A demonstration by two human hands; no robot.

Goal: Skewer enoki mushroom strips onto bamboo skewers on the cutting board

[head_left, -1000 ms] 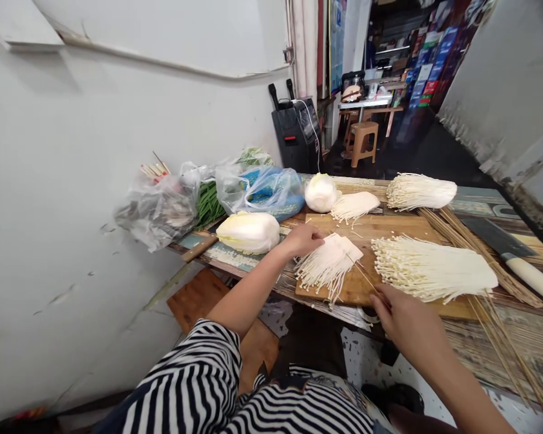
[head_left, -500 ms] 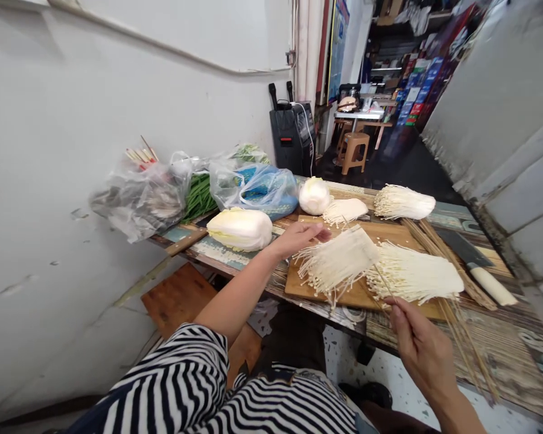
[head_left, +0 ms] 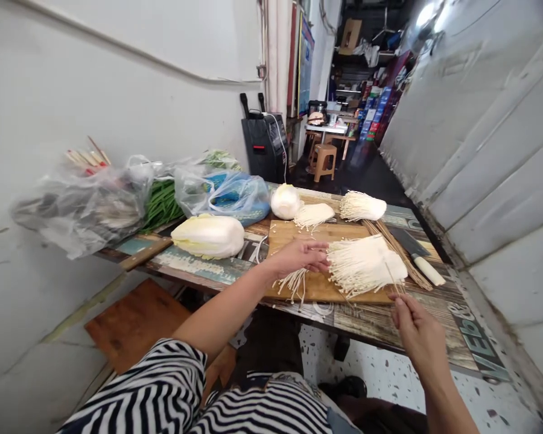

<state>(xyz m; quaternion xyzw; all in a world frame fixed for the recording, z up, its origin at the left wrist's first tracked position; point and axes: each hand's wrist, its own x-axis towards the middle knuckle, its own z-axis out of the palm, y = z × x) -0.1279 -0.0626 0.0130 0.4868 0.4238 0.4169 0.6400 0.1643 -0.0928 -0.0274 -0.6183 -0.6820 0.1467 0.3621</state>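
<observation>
A wide bunch of enoki mushrooms (head_left: 364, 265) lies over the right part of the wooden cutting board (head_left: 283, 232), caps facing left. My left hand (head_left: 303, 256) is by the caps, fingers stretched and a little apart; whether they touch the mushrooms I cannot tell. Loose enoki strands (head_left: 294, 284) lie below that hand, some over the board's front edge. My right hand (head_left: 414, 316) pinches a thin wooden skewer (head_left: 390, 274) at the root end of the bunch. The skewer runs over or into the mushrooms there; which one is unclear.
Behind the board are two smaller enoki bunches and a round white vegetable (head_left: 286, 202). Bundled skewers (head_left: 396, 253) and a cleaver (head_left: 428, 270) lie to the right. On the left are a napa cabbage (head_left: 208, 236), a knife handle (head_left: 147, 253) over the edge, and plastic bags (head_left: 226, 199).
The view has swung right. The enoki sheet that was raised on the skewer at the left now lies over the bunch on the right. Both hands have shifted with it.
</observation>
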